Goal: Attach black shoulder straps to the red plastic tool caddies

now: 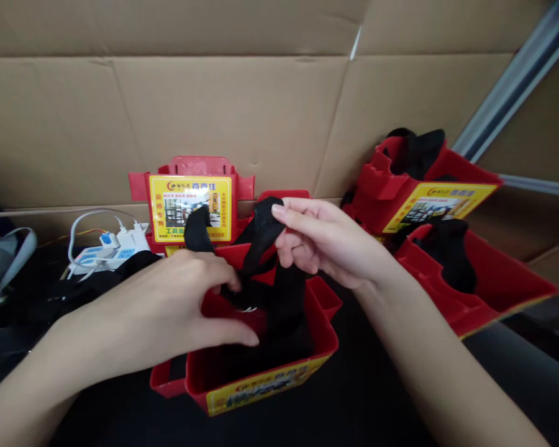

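A red plastic tool box (326, 335) with a yellow label stands in front of me, its open top toward me. Black webbing strap (286, 298) runs down into it and loops above its back edge. My right hand (312, 239) pinches the strap between thumb and fingers above the box. Over the box's left side is my left hand (200, 304), thumb and fingers apart, with the fingertips near the dark strap inside. Some of those fingertips are hidden behind the hand and in shadow.
Behind stands another red tool box (195, 164) with a yellow label. More red boxes (428, 180) holding black straps are at the right. A white power strip (107, 251) with plugs and cables lies at the left. Cardboard (214, 118) lines the back.
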{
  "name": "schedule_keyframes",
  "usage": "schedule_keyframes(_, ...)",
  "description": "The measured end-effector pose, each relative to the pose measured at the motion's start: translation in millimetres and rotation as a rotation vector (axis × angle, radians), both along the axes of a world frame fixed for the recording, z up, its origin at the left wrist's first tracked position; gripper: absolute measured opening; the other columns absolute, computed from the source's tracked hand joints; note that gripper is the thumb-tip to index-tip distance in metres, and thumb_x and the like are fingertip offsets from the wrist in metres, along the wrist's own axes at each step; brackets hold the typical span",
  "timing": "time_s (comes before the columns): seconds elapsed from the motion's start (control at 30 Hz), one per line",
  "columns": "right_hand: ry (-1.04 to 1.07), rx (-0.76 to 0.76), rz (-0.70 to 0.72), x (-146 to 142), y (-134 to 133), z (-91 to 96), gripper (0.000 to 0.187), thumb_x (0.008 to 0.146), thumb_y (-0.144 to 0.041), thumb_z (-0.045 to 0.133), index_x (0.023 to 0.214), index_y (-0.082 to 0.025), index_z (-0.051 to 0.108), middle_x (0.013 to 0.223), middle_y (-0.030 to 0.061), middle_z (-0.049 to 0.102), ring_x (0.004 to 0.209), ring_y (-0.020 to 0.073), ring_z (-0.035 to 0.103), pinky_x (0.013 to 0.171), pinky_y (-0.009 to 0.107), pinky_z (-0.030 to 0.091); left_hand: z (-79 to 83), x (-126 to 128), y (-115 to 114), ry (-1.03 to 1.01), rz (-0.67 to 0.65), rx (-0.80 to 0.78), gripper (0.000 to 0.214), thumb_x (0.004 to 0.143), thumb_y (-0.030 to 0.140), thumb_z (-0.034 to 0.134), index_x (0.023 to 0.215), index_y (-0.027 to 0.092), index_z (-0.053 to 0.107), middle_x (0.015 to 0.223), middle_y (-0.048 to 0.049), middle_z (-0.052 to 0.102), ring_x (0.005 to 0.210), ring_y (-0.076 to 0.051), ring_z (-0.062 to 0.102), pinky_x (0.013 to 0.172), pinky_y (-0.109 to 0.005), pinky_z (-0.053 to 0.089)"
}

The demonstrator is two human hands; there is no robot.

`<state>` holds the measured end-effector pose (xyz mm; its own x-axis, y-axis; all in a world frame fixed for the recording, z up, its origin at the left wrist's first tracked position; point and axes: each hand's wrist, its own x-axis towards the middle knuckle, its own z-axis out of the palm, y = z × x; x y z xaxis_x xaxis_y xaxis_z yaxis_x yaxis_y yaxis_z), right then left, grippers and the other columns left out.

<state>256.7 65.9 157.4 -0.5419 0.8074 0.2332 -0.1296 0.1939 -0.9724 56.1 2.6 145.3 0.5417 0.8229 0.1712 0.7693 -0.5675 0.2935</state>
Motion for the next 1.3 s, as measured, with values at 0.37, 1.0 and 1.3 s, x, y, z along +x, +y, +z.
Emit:
schedule_keyframes(0.37, -0.163, 0.185, 0.015, -2, -9, -0.8, 0.026, 0.079, -0.025, 0.061, 0.102, -0.017, 0.051, 0.096, 0.0036, 0.063, 0.09, 0.0123, 0.062, 0.076, 0.023, 0.052, 3.2, 2, 15, -0.289, -0.016, 0.199, 0.014, 0.084, 0.032, 0.055, 0.079, 0.022, 0.064, 0.081, 0.0022, 0.065, 0.075, -0.013, 0.058, 0.067, -0.022, 0.044)
schedule_keyframes(1.0, -0.475, 0.514, -0.005, 2, -16, 1.4, 0.018, 0.084, -0.019, 0.052, 0.101, -0.018, 0.055, 0.085, 0.0002, 0.064, 0.081, 0.0119, 0.063, 0.07, 0.024, 0.05, 4.4, -12, 27, -0.594, -0.09, -0.089, 0.018, 0.08, 0.019, 0.061, 0.097, 0.023, 0.064, 0.097, 0.001, 0.067, 0.089, -0.011, 0.063, 0.077, -0.017, 0.052)
schedule_keyframes(1.3, -0.404, 0.458, -0.136, -10, -18, -8.0, 0.018, 0.078, -0.011, 0.052, 0.094, -0.016, 0.059, 0.082, 0.0008, 0.064, 0.076, 0.0118, 0.062, 0.067, 0.024, 0.05, -2.0, -4, 25, -0.772, 0.002, -0.243, 0.007, 0.075, 0.02, 0.066, 0.081, 0.02, 0.065, 0.074, 0.002, 0.069, 0.068, -0.012, 0.066, 0.059, -0.017, 0.053)
